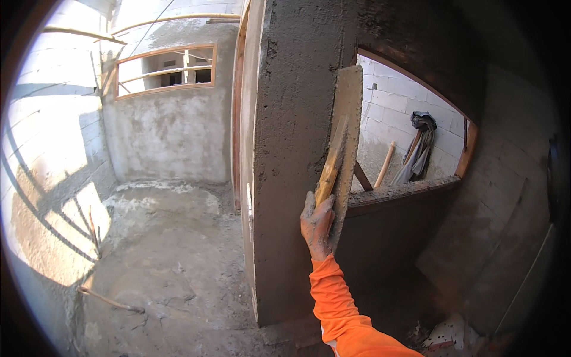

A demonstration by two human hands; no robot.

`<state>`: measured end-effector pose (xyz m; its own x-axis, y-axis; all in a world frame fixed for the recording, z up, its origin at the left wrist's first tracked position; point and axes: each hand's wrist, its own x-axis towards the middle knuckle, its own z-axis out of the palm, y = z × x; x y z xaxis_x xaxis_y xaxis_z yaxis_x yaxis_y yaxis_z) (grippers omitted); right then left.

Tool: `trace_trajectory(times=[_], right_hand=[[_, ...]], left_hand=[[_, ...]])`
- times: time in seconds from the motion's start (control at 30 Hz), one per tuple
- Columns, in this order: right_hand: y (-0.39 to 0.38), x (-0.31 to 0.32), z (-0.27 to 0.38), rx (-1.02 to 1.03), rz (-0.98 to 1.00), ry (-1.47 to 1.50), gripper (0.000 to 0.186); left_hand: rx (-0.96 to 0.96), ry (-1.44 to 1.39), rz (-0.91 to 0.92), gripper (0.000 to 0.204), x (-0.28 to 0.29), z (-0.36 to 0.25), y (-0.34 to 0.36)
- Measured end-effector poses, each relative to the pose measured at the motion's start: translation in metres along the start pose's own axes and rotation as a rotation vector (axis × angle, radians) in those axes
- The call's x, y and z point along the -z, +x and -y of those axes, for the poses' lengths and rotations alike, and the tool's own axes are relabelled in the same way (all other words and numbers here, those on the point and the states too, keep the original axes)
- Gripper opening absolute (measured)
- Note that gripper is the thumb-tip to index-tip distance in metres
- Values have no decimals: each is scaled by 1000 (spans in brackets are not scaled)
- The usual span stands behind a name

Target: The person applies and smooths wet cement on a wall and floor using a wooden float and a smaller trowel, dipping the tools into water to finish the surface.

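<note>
My right hand, its orange sleeve coming up from the lower edge, is closed round the yellow handle of a plastering float. The float is long, grey and smeared with mortar, with small notches along its right edge. It stands nearly upright against the grey plastered wall pier, beside the window opening. Wet mortar coats my fingers. My left hand is out of view.
Right of the pier, a wood-framed window opening has a rough sill. Beyond it, a dark cloth hangs near a wooden pole. At left, a long-handled tool lies on the mortar-smeared floor.
</note>
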<state>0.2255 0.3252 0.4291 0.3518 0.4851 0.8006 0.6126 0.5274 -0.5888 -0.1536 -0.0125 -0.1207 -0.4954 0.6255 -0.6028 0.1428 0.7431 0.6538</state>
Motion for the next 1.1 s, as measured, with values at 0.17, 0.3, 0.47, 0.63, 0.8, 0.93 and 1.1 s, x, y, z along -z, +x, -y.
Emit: trace_trajectory(times=[0.17,0.3,0.47,0.63,0.8,0.93,1.1], right_hand=[[21,5,17,27,31,-41,36],[69,15,46,-32,90,-39,33],[42,25,49,-128,127,-36,33],[-13,33,25,-244,195,-69,39],[-65,39,-2,-282,223,-139,38],[-113,44,-23,-285,233,-190,36],[-112,36,-37,-241,178,-157,37]], left_hand=[[-2,16,11,22,5,5,-2],[-1,34,37,22,0,12,-1],[16,68,37,23,8,35,-4],[27,107,66,24,3,51,-10],[42,140,77,25,8,71,-19],[51,165,94,26,15,87,-27],[43,206,117,27,22,104,-35]])
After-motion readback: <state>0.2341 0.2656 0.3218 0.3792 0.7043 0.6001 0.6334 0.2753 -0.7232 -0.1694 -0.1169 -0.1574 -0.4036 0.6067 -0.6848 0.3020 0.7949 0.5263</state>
